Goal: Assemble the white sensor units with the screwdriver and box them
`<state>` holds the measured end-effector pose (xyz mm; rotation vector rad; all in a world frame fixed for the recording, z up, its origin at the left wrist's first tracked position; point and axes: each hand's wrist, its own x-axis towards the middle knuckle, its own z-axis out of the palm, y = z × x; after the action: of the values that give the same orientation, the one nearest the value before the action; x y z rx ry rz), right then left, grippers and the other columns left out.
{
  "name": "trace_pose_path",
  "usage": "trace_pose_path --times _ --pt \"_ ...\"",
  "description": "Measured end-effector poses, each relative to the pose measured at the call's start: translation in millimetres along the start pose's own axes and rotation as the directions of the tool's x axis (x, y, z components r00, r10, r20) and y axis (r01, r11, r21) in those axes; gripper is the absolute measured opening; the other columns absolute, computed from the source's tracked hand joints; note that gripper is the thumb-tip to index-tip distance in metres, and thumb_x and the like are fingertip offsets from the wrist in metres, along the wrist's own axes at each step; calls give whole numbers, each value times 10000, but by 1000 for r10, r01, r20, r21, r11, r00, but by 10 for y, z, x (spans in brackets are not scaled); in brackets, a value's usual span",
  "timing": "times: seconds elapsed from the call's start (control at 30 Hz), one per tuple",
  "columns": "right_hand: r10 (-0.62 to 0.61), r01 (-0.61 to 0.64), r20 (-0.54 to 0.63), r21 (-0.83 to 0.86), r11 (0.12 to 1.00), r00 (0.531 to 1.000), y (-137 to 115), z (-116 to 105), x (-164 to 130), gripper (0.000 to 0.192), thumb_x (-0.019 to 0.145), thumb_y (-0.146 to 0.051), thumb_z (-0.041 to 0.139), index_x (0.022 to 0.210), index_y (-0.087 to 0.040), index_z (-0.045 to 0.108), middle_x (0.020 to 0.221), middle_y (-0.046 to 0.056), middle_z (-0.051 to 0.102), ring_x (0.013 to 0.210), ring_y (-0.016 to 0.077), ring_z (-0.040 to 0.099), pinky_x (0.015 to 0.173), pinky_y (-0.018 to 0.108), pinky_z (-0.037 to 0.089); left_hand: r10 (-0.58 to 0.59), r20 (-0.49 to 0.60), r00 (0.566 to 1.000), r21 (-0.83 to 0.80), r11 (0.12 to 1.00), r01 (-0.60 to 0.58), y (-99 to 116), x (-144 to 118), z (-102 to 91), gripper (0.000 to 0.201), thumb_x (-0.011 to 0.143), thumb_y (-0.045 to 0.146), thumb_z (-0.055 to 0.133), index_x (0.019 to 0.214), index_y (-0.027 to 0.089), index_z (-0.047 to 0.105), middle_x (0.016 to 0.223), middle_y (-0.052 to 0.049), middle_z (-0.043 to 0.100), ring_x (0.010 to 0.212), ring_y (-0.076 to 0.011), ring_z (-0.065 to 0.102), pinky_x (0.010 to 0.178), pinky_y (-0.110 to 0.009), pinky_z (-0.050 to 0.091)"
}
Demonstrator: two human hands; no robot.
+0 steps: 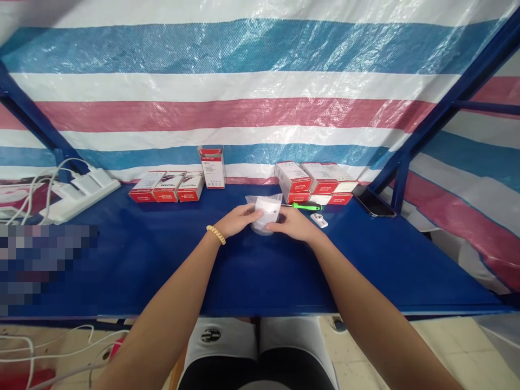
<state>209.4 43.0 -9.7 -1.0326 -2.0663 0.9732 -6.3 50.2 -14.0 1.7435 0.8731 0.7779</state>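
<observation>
Between my two hands is a white piece point(268, 210) with small dark marks, together with a clear plastic bag point(262, 232), above the middle of the blue table. My left hand point(236, 220), with a beaded bracelet at the wrist, grips the left side, its thumb on the white face. On the opposite side, my right hand point(296, 223) is closed round the edge of the bag, fingers partly hidden. A screwdriver point(307, 206) with a green and black handle lies just behind my right hand. Nearby rests a small white plastic part point(319, 220).
Three red-and-white boxes point(166, 187) lie at the back left, beside an upright box point(213, 172) with its top open. Several more boxes point(314, 183) are stacked at the back right. A phone point(374, 203) lies by the blue frame; a power strip point(83, 194) with cables is left.
</observation>
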Motion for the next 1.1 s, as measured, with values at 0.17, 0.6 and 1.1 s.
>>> trace_pose_path --times 0.17,0.6,1.1 --pt "-69 72 22 -134 988 997 -26 -24 3 448 676 -341 795 1090 -192 709 1105 63 727 992 276 672 884 399 514 10 -42 999 250 968 0 -4 -5 62 693 672 493 776 1259 182 578 1129 -73 685 959 -247 636 837 -360 499" --pt "-89 84 -35 -122 989 995 -54 33 -1 319 719 -300 745 1004 -168 686 1000 67 716 860 217 642 782 335 485 114 -189 975 177 981 -81 80 -2 130 661 631 398 813 1201 160 580 1125 -97 680 1019 -291 638 891 -405 499" --pt "-99 111 -174 62 992 980 -37 25 -41 423 658 -311 772 1028 -197 602 815 -2 586 695 137 545 628 277 456 -339 -294 894 -649 757 73 214 80 267 410 708 342 767 1002 145 561 730 -35 657 446 -98 548 376 -204 400"
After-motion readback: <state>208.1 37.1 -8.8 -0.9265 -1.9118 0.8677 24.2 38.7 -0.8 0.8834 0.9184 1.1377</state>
